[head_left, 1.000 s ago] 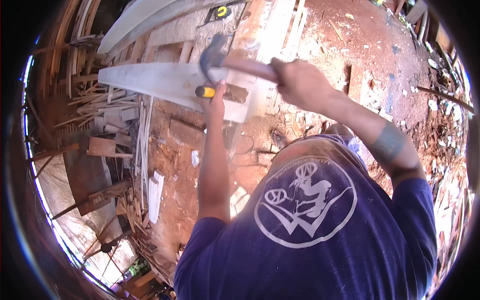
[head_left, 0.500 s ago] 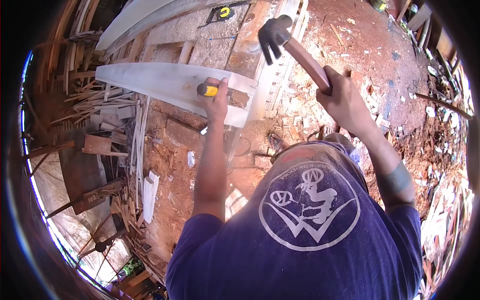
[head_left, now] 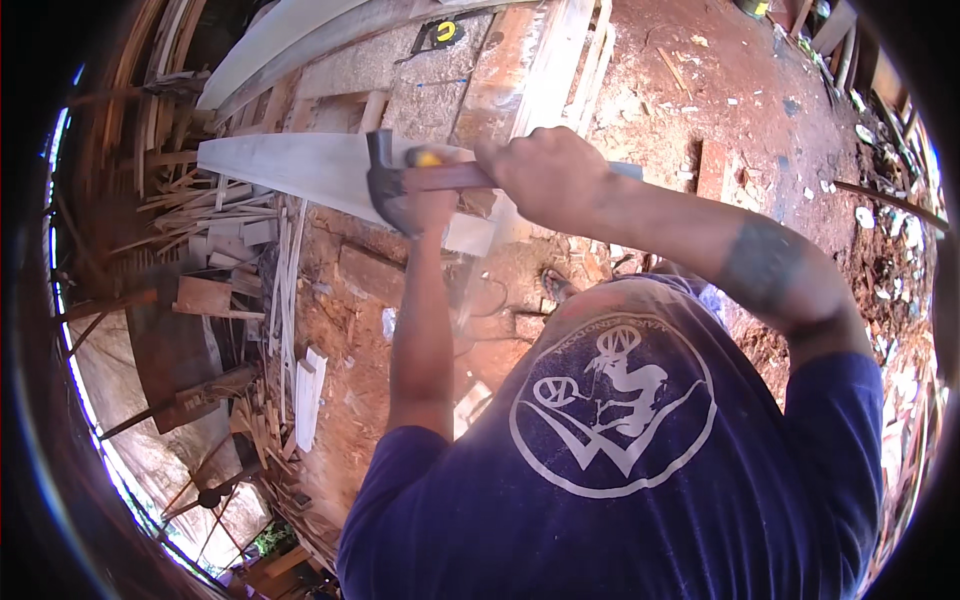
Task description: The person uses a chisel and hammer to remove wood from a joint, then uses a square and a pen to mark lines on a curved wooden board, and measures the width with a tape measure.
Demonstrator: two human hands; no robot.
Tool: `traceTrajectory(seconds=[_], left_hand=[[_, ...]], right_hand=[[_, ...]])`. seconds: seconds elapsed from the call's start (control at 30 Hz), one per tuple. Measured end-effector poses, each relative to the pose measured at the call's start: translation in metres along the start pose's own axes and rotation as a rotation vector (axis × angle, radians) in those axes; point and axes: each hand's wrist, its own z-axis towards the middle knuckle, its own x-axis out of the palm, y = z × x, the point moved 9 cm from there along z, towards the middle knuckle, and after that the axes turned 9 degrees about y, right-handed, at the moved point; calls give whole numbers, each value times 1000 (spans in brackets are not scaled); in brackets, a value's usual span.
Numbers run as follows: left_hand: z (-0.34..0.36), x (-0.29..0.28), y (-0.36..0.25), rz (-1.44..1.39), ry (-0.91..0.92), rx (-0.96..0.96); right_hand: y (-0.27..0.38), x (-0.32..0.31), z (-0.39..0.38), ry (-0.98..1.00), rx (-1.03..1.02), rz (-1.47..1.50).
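My right hand [head_left: 548,178] grips the wooden handle of a claw hammer [head_left: 384,188], its dark head at the left end. The hammer crosses in front of my left hand [head_left: 432,212], which is partly hidden and blurred. A yellow and black chisel handle [head_left: 428,157] shows above the hammer, held in my left fist; its blade is hidden. Beneath both hands lies a long pale wooden board [head_left: 290,162], tapering toward the left. Near its right end, a brownish cut-out is partly covered by the hammer and my right hand.
A black and yellow tape measure [head_left: 440,34] lies on the worn wooden bench [head_left: 425,100] beyond the board. Piled wood offcuts [head_left: 235,228] fill the left side. Chips litter the reddish floor [head_left: 680,110], and a sandalled foot [head_left: 556,283] shows below the board.
My right hand has swung the hammer down and left, from raised at the upper right to over the chisel handle. My left hand stays nearly in place.
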Motion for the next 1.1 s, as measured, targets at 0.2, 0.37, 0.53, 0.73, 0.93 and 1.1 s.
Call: traceTrajectory(seconds=[0.2,0.37,0.53,0.73,0.93,1.1], left_hand=[[-8,4,-6,377,118,97],[5,7,18,-52,146,-120],[14,0,22,-15,51,-150],[1,18,-5,-12,115,-149],[-1,5,-1,12,70,-185],[-68,-20,9,44,88,-161]], right_hand=[[35,-77,-14,-176,-148,126],[-4,-53,-31,-533,-147,285],[-41,-27,-12,-241,70,146],[-11,-85,-53,-772,-191,536],[-71,43,-24,-45,254,298],[-118,25,-95,-292,288,495]])
